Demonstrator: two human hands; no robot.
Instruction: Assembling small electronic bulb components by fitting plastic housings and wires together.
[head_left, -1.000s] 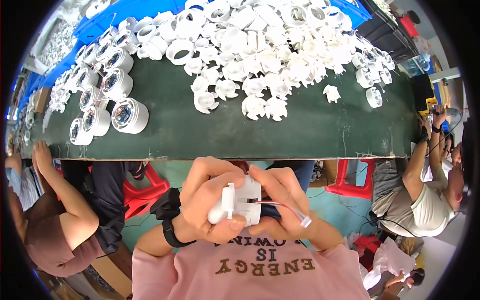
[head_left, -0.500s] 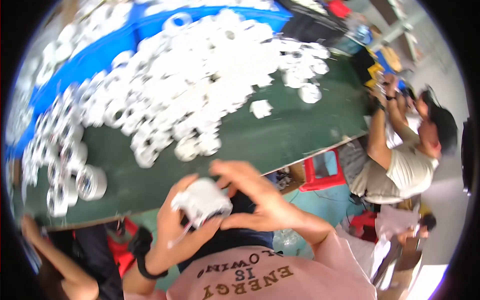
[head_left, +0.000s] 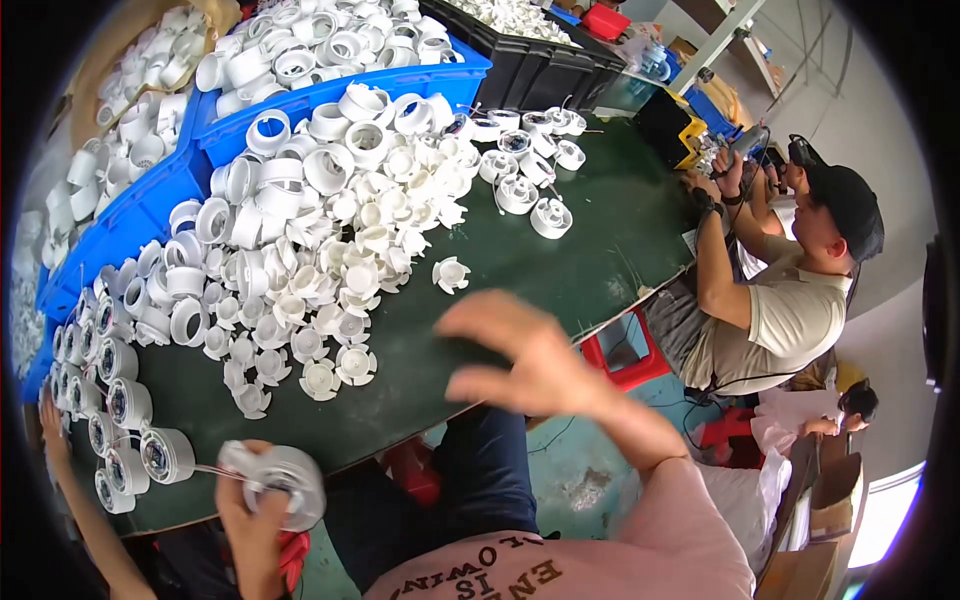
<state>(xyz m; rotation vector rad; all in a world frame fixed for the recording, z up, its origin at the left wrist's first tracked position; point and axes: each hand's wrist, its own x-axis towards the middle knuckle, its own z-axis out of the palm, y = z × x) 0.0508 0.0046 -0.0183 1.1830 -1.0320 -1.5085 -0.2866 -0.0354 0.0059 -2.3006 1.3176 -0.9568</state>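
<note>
My left hand [head_left: 252, 535] is closed around a round white plastic housing [head_left: 303, 488], which is tilted at the table's near edge. A thin wire runs leftward from near it. My right hand [head_left: 535, 360], slightly blurred, hovers over the green table [head_left: 490, 330] with fingers apart and nothing in it. Beyond it lies a lone white bladed fan wheel [head_left: 451, 274]. A heap of similar bladed wheels [head_left: 365, 275] spreads across the table's middle, mixed with white rings [head_left: 328, 168]. Left of my left hand stand several white housings [head_left: 167, 455] with dark and metallic insides and wires.
Blue bins [head_left: 335, 95] of white rings and a black crate [head_left: 530, 65] line the far side. Small round white parts [head_left: 517, 193] sit at the far right. A co-worker [head_left: 790, 290] works there beside a red stool [head_left: 640, 350]. Another person's arm [head_left: 85, 510] reaches in at left.
Both hands were around the white housing. My right hand has let go and moved away rightward; my left hand has carried the housing left. The view has shifted and is sharper.
</note>
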